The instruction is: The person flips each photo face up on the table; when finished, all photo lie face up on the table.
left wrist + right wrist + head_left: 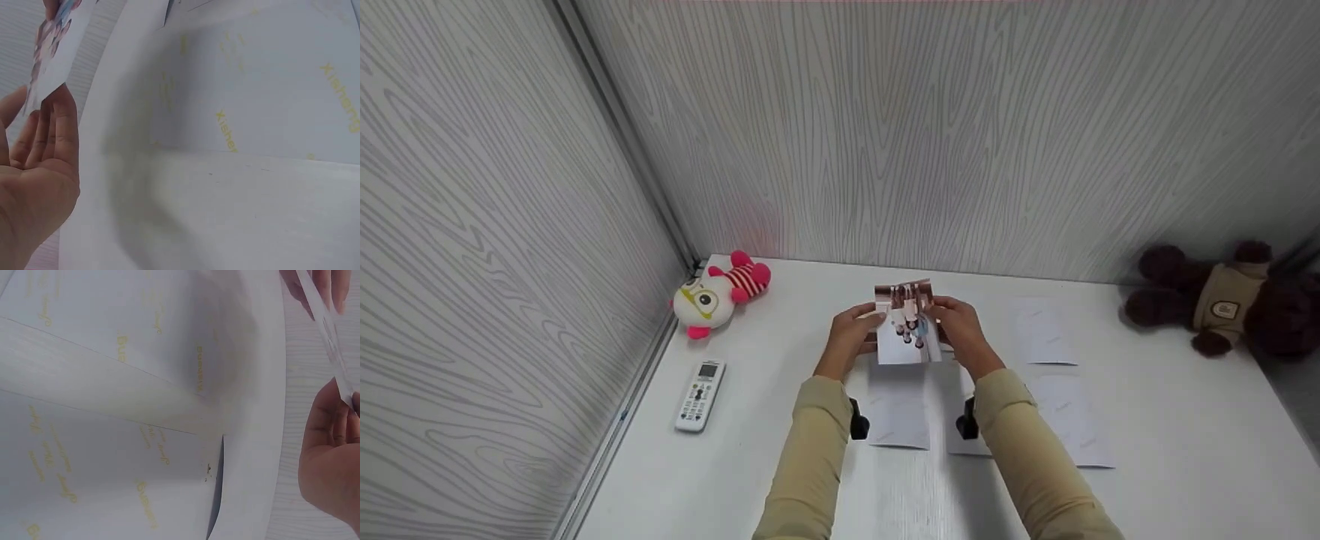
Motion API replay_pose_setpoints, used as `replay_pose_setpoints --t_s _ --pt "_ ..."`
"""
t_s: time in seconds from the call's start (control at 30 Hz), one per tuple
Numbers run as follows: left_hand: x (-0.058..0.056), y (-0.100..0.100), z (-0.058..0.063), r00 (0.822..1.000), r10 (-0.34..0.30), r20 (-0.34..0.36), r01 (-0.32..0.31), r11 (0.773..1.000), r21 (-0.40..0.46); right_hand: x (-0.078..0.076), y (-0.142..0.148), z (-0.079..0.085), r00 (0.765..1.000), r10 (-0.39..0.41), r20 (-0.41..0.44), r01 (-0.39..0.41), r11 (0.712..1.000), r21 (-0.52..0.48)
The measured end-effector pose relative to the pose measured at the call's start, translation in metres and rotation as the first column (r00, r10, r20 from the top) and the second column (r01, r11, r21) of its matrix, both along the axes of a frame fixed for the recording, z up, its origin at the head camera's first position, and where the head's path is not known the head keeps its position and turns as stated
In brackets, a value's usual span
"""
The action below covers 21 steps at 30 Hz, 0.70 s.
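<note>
Beige sleeves (811,465) up close, both my arms reaching forward over the work! Biggest thing out there is the wall (840,135), grey wood-grain lines running all the way up it. Below that, my white bench (1177,420). Over at the far right corner lies the brown teddy bear (1230,296), tan shirt on, badge on the chest, feet towards me and the middle. Opposite corner, far left: the pink-and-white stuffed toy (716,300), striped body, big round eyes, lying down. Now the white cards (898,420), several of them flat on the bench, beneath my arms and to the right, yellow lettering across their blank faces. And here's the photo (907,326), up off the bench between my two hands, a group of people standing on their heads from where I look. Left hand (849,339) pinches its left edge, thumb in front, fingers behind; right hand (962,334) pinches the right edge. One print or a few stacked, I cannot tell. Smaller again, the white remote (701,396), off to the left, in front of the stuffed toy. Smallest, black pieces (858,421) at my wrists.
</note>
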<state>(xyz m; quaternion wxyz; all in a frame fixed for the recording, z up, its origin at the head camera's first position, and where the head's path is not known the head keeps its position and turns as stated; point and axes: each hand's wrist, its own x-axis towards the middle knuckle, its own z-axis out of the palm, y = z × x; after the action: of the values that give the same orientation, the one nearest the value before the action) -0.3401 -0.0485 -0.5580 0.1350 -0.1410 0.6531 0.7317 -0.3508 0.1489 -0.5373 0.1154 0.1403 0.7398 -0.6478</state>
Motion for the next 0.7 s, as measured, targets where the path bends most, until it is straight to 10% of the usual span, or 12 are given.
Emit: replay_pose_setpoints --t_s 0.7 --pt "0.001 -0.004 -0.003 0.998 -0.068 -0.01 0.068 0.998 -0.016 -0.001 0.016 0.003 0.999 -0.046 -0.008 0.044 0.989 -0.143"
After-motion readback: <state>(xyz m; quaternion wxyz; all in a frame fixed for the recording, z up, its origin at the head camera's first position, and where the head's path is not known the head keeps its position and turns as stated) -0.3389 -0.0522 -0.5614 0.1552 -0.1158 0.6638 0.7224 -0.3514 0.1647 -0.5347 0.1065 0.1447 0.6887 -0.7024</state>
